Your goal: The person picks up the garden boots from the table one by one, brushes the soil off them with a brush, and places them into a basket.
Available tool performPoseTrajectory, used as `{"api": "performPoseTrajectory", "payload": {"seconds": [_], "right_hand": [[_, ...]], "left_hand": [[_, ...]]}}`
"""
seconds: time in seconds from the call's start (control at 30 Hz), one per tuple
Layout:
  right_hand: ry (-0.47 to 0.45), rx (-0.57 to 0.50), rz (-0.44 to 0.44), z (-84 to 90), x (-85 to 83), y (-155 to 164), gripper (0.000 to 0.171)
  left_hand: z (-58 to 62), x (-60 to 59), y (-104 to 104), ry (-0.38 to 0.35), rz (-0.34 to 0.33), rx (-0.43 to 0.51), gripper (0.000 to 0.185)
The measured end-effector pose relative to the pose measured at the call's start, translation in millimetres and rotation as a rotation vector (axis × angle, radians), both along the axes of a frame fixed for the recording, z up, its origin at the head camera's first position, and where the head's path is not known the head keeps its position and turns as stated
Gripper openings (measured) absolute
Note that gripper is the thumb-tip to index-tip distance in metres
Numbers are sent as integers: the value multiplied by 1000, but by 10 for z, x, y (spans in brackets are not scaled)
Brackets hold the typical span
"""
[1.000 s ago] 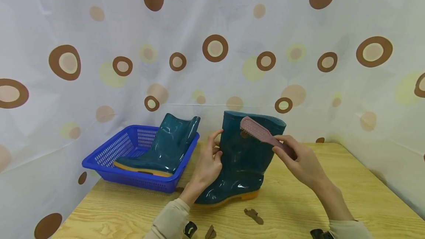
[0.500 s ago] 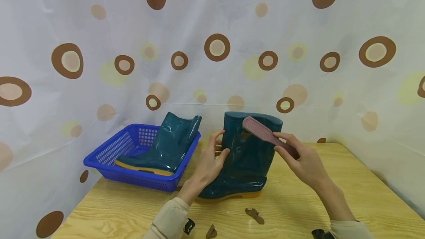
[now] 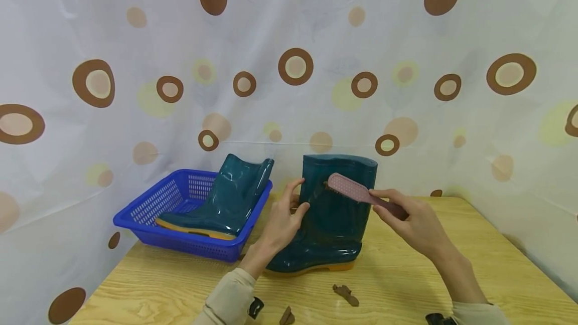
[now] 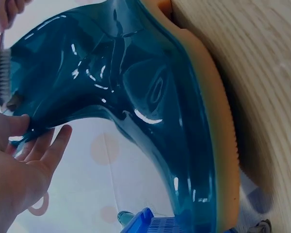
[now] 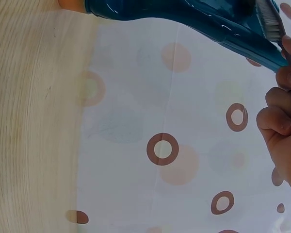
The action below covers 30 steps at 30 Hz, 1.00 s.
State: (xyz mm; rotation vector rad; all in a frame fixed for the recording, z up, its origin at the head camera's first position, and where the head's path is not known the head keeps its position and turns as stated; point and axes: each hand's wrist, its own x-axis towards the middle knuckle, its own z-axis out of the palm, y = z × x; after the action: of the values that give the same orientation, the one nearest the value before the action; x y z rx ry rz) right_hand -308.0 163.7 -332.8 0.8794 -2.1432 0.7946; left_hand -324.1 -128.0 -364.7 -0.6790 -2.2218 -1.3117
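Observation:
A dark green rubber boot point(image 3: 336, 224) with an orange sole stands upright on the table. My left hand point(image 3: 281, 222) holds the front edge of its shaft, thumb on the near side and fingers behind, as the left wrist view shows. My right hand point(image 3: 413, 222) grips the handle of a pink brush point(image 3: 349, 188). The bristles point(image 4: 5, 77) face the upper shaft. A small brown mud-like lump point(image 4: 14, 102) sits at the brush tip against the boot. In the right wrist view, curled fingers point(image 5: 281, 99) wrap the handle.
To the left, a blue plastic basket point(image 3: 135, 222) holds a second green boot point(image 3: 230, 197), leaning on its rim. Brown crumbly pieces point(image 3: 345, 295) lie on the wooden table point(image 3: 406, 285) before the boot. A spotted curtain point(image 3: 289, 14) hangs behind.
The brush in my right hand has moved down the boot's shaft from near the top rim. The boot's top has shifted slightly left and tilts less. My left hand stays at the shaft edge.

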Motion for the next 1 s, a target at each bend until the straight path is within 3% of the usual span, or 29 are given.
{"api": "performPoseTrajectory", "payload": {"seconds": [0.4, 1.0], "right_hand": [[11, -28, -9, 1, 1, -44, 38], [-90, 99, -40, -2, 25, -39, 29]], "left_hand": [[11, -6, -27, -19, 2, -13, 55], [16, -5, -33, -67, -3, -26, 60]]}}
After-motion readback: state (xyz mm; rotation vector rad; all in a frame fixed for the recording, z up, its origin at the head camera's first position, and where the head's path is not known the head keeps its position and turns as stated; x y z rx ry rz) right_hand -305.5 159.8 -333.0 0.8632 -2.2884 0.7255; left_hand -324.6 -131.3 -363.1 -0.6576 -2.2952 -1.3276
